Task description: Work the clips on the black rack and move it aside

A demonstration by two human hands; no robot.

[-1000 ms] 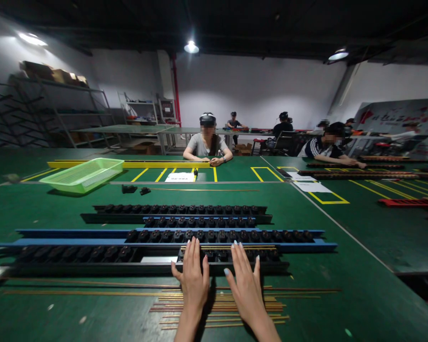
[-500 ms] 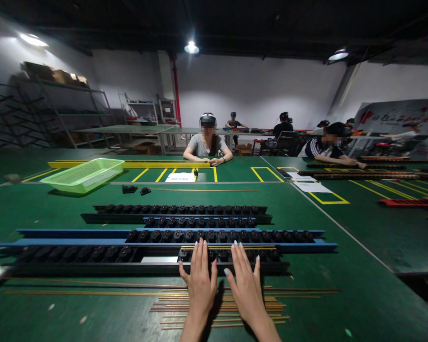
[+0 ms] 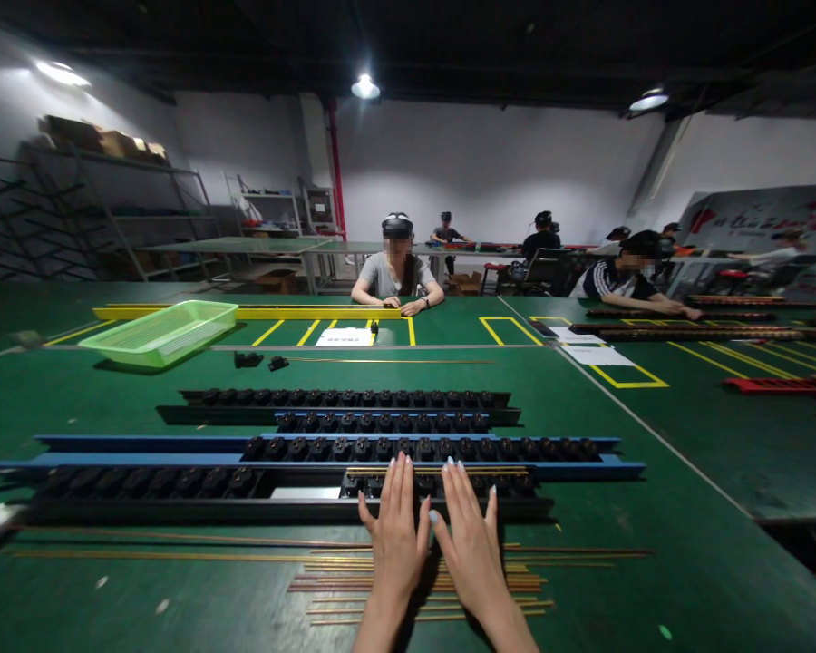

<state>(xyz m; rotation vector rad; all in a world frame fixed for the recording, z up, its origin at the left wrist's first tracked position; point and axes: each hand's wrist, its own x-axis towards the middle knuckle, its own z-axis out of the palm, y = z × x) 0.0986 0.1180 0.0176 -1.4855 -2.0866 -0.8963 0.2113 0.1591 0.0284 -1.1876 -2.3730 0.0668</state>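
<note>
Side by side, my left hand (image 3: 398, 531) and my right hand (image 3: 468, 540) lie flat with thumbs apart and nothing gripped. Their fingertips rest on thin brass rods (image 3: 369, 472), which lie lengthwise over black socket-like modules (image 3: 351, 487) in the nearest black channel (image 3: 210, 512). My hands partly hide these modules. Another group of black modules (image 3: 183, 482) sits in the left part of the channel, with a pale gap (image 3: 305, 493) between the groups. Loose brass rods (image 3: 340, 582) lie on the green table under my wrists.
Behind are a blue channel (image 3: 142, 459) and a dark channel (image 3: 218, 415), both carrying black modules. Farther off are a green basket (image 3: 156, 336), loose black pieces (image 3: 247, 360) and a long yellow channel (image 3: 299, 314). A person (image 3: 398, 268) sits opposite; others work farther back.
My left hand has slid right along the rods, closer to my right hand. My right hand has barely moved.
</note>
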